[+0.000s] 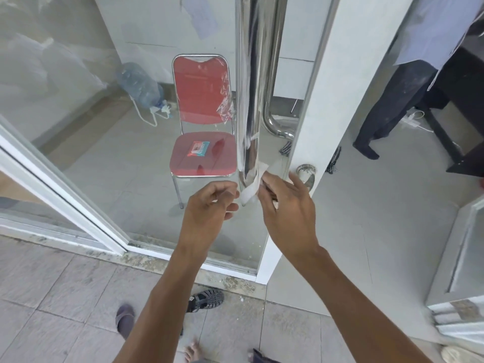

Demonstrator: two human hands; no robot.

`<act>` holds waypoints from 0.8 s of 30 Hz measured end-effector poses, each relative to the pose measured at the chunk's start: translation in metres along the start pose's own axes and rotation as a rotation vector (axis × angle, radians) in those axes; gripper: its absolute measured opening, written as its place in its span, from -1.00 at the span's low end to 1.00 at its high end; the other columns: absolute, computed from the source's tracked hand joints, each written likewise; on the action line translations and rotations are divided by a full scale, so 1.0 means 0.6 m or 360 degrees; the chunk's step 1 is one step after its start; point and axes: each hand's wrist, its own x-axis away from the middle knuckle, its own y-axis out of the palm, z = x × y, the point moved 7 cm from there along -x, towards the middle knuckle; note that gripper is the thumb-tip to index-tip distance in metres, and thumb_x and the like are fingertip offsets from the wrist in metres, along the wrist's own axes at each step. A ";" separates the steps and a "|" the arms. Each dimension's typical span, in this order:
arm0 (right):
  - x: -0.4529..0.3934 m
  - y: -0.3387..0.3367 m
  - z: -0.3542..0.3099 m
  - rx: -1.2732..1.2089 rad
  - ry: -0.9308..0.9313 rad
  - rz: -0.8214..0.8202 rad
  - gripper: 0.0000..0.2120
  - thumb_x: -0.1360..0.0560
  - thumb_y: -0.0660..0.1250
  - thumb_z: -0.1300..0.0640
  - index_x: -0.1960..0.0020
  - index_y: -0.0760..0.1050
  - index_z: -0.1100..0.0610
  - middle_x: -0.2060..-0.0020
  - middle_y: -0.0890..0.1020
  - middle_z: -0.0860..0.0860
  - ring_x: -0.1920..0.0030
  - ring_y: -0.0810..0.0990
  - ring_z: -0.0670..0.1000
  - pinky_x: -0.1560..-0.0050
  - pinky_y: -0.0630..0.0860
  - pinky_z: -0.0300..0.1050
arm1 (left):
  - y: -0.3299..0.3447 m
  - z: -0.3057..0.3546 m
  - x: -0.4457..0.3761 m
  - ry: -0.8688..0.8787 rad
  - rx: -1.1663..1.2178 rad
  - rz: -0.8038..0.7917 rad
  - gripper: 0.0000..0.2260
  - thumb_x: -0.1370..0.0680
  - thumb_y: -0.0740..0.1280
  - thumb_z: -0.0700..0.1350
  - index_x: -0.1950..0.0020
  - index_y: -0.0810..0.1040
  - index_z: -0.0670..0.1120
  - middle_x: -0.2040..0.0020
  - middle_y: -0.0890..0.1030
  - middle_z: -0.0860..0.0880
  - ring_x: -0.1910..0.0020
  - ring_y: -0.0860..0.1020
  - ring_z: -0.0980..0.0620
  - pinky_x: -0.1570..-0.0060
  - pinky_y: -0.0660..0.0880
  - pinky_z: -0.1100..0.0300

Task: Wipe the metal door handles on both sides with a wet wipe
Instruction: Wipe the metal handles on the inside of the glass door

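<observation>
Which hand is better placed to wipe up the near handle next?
Right. The right hand already pinches the wet wipe against the near handle at its bottom; the left hand sits beside it.

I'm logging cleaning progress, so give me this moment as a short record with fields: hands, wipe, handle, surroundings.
left hand: fingers curled, pinching one end of the wet wipe
right hand: holds the other end
wet wipe: looped around the lower end of the near door handle
far handle: behind the glass, untouched
surroundings: red chair behind the glass, wipes packet on its seat
</observation>
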 end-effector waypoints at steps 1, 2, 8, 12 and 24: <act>0.001 0.000 0.000 0.0016 -0.0017 0.0014 -0.96 -0.56 0.36 0.30 0.04 0.58 0.21 0.36 0.52 -0.13 0.25 0.46 -0.04 -0.38 0.37 -0.01 | 0.002 -0.001 0.001 0.0006 0.0008 0.0010 -0.85 -0.61 0.34 -0.16 0.05 0.67 0.05 0.12 0.72 0.05 0.20 0.70 0.11 0.07 0.64 0.18; -0.002 -0.001 0.000 0.0016 -0.0044 0.0014 -0.96 -0.55 0.37 0.31 0.05 0.59 0.21 0.38 0.55 -0.09 0.26 0.42 -0.04 -0.31 0.44 0.01 | 0.004 -0.003 0.004 0.0011 0.0012 0.0027 -0.86 -0.61 0.34 -0.16 0.05 0.66 0.04 0.13 0.72 0.05 0.20 0.70 0.11 0.07 0.63 0.18; -0.035 -0.003 -0.006 -0.0174 -0.0069 -0.0060 -0.94 -0.53 0.33 0.23 0.00 0.54 0.17 0.22 0.69 0.05 0.17 0.64 0.12 0.07 0.49 -0.12 | 0.010 -0.004 0.010 0.0050 0.0057 0.0113 -0.87 -0.61 0.32 -0.18 0.03 0.66 -0.03 0.09 0.73 0.02 0.21 0.70 0.12 0.12 0.63 0.22; -0.007 -0.005 0.000 -0.0054 -0.0188 -0.0008 -0.93 -0.49 0.38 0.35 0.10 0.56 0.22 0.25 0.63 0.06 0.27 0.54 0.13 0.19 0.39 -0.16 | 0.015 -0.004 0.016 0.0064 0.0108 0.0130 -0.88 -0.60 0.34 -0.16 0.03 0.67 -0.02 0.12 0.73 0.04 0.21 0.70 0.11 0.11 0.64 0.25; -0.006 0.000 -0.005 -0.0090 -0.0414 0.0011 -0.92 -0.51 0.36 0.33 0.10 0.61 0.20 0.12 0.61 0.09 0.16 0.52 0.14 0.16 0.48 0.04 | -0.002 -0.011 0.027 0.0062 0.0160 0.0255 -0.87 -0.63 0.31 -0.10 -0.03 0.65 -0.07 0.12 0.73 0.08 0.18 0.70 0.08 0.09 0.64 0.20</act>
